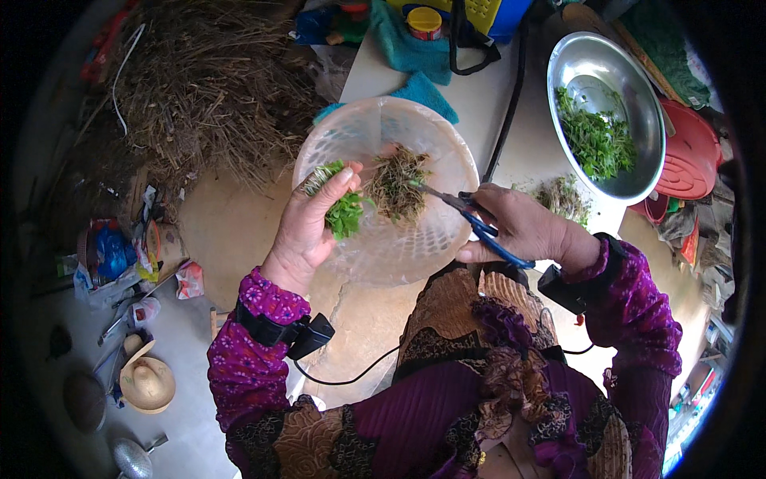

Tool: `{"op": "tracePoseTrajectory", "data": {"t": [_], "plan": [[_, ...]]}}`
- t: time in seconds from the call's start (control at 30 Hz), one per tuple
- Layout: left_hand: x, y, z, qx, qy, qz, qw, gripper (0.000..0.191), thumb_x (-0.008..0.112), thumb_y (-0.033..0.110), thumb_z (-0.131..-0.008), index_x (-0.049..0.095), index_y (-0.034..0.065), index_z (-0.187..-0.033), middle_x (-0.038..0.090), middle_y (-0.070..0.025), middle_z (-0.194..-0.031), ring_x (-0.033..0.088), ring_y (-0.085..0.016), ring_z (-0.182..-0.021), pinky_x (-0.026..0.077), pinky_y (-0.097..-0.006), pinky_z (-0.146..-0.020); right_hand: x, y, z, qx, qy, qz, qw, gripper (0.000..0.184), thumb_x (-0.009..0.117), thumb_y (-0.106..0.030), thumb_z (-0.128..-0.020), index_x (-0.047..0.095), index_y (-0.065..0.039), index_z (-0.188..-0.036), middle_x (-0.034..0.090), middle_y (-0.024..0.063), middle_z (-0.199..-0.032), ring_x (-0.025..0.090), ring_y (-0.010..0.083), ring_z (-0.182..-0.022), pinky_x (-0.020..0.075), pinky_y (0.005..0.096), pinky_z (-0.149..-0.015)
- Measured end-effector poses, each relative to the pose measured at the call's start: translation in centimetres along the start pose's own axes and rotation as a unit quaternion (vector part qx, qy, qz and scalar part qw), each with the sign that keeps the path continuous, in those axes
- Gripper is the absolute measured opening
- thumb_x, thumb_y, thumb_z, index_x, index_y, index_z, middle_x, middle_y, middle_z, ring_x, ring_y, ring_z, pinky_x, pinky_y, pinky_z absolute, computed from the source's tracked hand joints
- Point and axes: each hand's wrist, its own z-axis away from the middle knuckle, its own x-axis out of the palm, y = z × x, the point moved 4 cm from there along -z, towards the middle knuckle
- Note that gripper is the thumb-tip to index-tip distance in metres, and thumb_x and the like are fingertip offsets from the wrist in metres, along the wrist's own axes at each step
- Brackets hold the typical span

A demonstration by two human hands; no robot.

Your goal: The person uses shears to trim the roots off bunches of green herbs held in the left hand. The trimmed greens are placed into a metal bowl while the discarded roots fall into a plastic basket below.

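My left hand [308, 224] grips a bunch of leafy green herbs [344, 214], with its pale cut stems pointing up and away. In my right hand [517, 221] is a pair of scissors [488, 230] with blue handles, its blades pointing left over a lined basket. A bit of green clings near the blade tips. Below both hands stands the round pale plastic basket [443, 242], lined with clear film. Brownish stem trimmings and roots [398, 185] lie in it. To the right, a steel basin [637, 90] holds cut green leaves [592, 135].
The basin rests on a white table [529, 120], beside a heap of rooted stems [562, 197]. Teal towels [413, 48] and a yellow-lidded jar [425, 23] are at the back. Dry brushwood [215, 90] is piled at left. A straw hat [146, 383] lies lower left; a red bucket [688, 149] is far right.
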Motion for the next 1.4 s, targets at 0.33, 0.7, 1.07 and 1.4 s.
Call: {"op": "tracePoseTrajectory", "data": {"t": [0.33,0.7,1.07,1.4], "plan": [[1.5,-0.8,0.9,-0.017,0.022,0.003,1.000,0.021,0.059,0.020,-0.082,0.054,0.0058,-0.096,0.053,0.0003,-0.078,0.049,-0.010,-0.069,0.042,-0.0249,-0.060,0.3,-2.0,-0.7,0.010,0.010,0.051,0.999,0.079,0.055,-0.068,-0.065,0.054,0.008,-0.087,0.055,0.0229,-0.080,0.058,0.0365,-0.077,0.0472,0.0406,-0.070],[1.3,-1.2,2.2,-0.025,0.024,-0.006,0.999,0.015,0.061,0.020,-0.081,0.055,0.0073,-0.088,0.054,0.0002,-0.077,0.050,-0.011,-0.069,0.044,-0.0258,-0.059,0.8,-1.4,-0.7,0.071,-0.001,-0.217,0.974,0.069,0.055,-0.067,-0.068,0.053,0.002,-0.064,0.048,0.0076,-0.050,0.055,0.0191,-0.052,0.0445,0.0303,-0.051],[3.9,-0.3,1.7,-0.011,0.012,0.038,0.999,0.017,0.056,0.020,-0.084,0.055,0.0075,-0.095,0.054,0.0002,-0.079,0.050,-0.011,-0.068,0.043,-0.0256,-0.057,2.2,1.5,3.8,0.074,-0.123,0.260,0.955,0.039,0.054,-0.045,-0.074,0.064,-0.008,-0.081,0.060,0.0142,-0.071,0.060,0.0317,-0.073,0.0484,0.0408,-0.065],[20.8,-5.7,-6.7,-0.035,-0.089,-0.002,0.995,0.018,0.057,0.021,-0.084,0.055,0.0043,-0.092,0.057,-0.0028,-0.076,0.057,-0.016,-0.064,0.047,-0.0300,-0.050,0.0,10.1,20.3,-0.008,0.129,0.107,0.986,0.030,0.064,-0.029,-0.070,0.056,-0.002,-0.081,0.058,0.0140,-0.075,0.058,0.0326,-0.066,0.0470,0.0395,-0.059]]}}
